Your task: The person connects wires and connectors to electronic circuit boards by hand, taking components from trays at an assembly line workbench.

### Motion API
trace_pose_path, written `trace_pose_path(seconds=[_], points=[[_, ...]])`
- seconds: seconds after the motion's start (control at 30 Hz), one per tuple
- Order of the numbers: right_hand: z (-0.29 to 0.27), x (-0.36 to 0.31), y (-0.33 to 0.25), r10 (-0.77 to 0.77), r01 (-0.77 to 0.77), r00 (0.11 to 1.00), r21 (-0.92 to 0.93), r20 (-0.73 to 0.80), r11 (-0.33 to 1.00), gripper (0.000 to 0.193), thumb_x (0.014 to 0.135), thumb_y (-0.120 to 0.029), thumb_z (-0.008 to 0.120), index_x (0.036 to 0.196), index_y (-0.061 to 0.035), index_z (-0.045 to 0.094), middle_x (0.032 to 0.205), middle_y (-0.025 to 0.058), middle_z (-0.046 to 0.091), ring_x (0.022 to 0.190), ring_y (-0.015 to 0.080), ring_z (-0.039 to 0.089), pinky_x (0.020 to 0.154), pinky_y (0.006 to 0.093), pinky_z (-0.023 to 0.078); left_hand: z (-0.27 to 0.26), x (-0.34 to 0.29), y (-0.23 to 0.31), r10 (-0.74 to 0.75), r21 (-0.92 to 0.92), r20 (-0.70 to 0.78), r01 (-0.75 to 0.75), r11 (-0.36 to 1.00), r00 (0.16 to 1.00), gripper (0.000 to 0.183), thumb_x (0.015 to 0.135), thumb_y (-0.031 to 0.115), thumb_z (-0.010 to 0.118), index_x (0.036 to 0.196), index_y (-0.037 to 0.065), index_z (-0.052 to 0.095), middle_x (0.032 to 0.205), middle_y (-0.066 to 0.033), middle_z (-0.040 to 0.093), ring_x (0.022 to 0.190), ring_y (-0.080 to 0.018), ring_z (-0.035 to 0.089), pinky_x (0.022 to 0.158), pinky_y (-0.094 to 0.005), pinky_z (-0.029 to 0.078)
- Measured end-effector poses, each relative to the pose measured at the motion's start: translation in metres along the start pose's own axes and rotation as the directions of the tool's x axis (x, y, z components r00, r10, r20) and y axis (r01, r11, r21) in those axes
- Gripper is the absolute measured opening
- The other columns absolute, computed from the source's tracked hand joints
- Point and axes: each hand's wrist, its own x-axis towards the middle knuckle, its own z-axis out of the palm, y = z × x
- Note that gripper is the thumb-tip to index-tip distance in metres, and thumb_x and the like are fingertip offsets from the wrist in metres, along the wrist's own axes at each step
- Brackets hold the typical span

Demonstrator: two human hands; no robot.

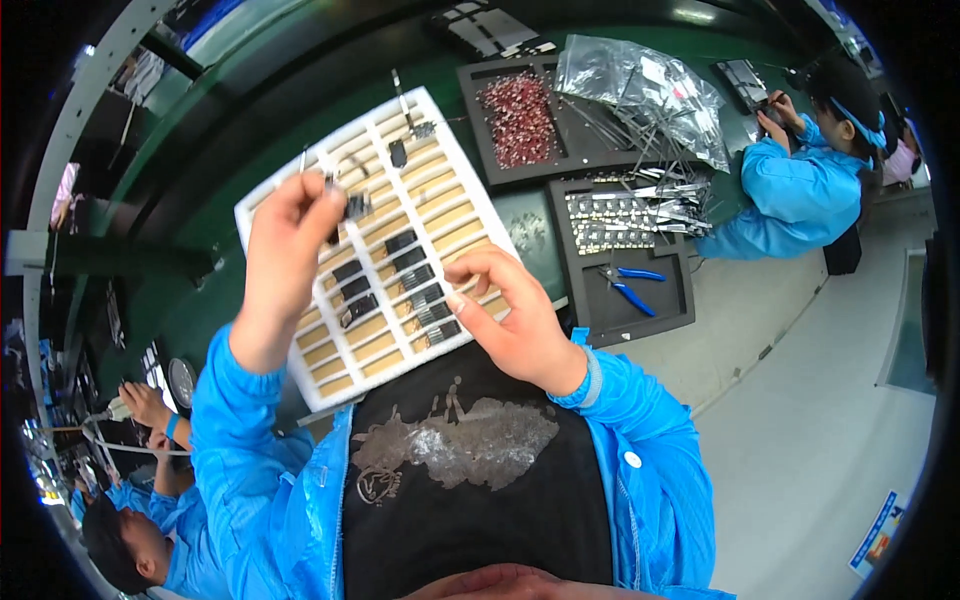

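Observation:
A white foam tray (425, 105) with rows of tan-bottomed slots lies before me at a slant. My left hand (285, 245) is over its left side, thumb and fingers pinched on a small black part (357, 206). The fingers partly hide that part. My right hand (515, 325) hovers at the tray's right edge. Its thumb and forefinger tips are close together, and what is between them, if anything, is too small to make out. Several flat black parts (410, 259) sit in the lower middle slots, and another black part (398, 153) is higher up.
A dark tray (485, 165) at the back right holds red pieces (517, 120) and a clear plastic bag (640, 85). Nearer, another dark tray (680, 310) carries metal parts (605, 222) and blue-handled pliers (632, 290). Co-workers in blue sit at right (800, 180) and lower left (150, 540).

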Motion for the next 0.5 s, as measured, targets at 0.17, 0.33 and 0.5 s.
trace_pose_path(seconds=[0.17, 0.33, 0.5], points=[[-0.001, -0.014, -0.005, 0.007, -0.004, 0.999, 0.058, -0.048, 0.998, 0.008, 0.088, 0.001, 0.064, 0.096, 0.0009, 0.061, 0.096, 0.0082, 0.061, 0.083, 0.0158, 0.056, 0.075, 0.0279, 0.046, 0.02, 0.133, 0.013, 0.019, -0.007, 0.09, -0.018, 1.0, 0.996, 0.019, 0.098, 0.024, 0.06, 0.091, 0.007, 0.063, 0.079, 0.0033, 0.056, 0.075, -0.0064, 0.048, 0.071, -0.024, 0.039], [-0.004, -0.03, 0.002, 0.06, -0.053, 0.996, 0.105, -0.064, 0.993, 0.004, 0.089, -0.002, 0.065, 0.091, 0.0001, 0.061, 0.086, 0.0068, 0.059, 0.075, 0.0155, 0.054, 0.068, 0.0277, 0.045, 0.057, 0.279, -0.026, 0.177, 0.118, 0.04, -0.181, 0.976, 0.983, 0.037, 0.093, 0.034, 0.067, 0.097, -0.002, 0.071, 0.089, -0.0059, 0.068, 0.08, -0.0142, 0.057, 0.075, -0.0287, 0.045], [-0.015, -0.034, -0.003, 0.112, -0.107, 0.992, 0.08, -0.055, 0.991, 0.006, 0.09, -0.001, 0.064, 0.088, 0.0018, 0.06, 0.086, 0.008, 0.058, 0.076, 0.0151, 0.055, 0.068, 0.0275, 0.046, 0.065, 0.341, -0.083, 0.05, 0.468, -0.13, 0.016, 0.884, 0.99, 0.077, 0.084, 0.067, 0.062, 0.104, -0.006, 0.071, 0.105, -0.0273, 0.069, 0.103, -0.0412, 0.065, 0.09, -0.0438, 0.047]])
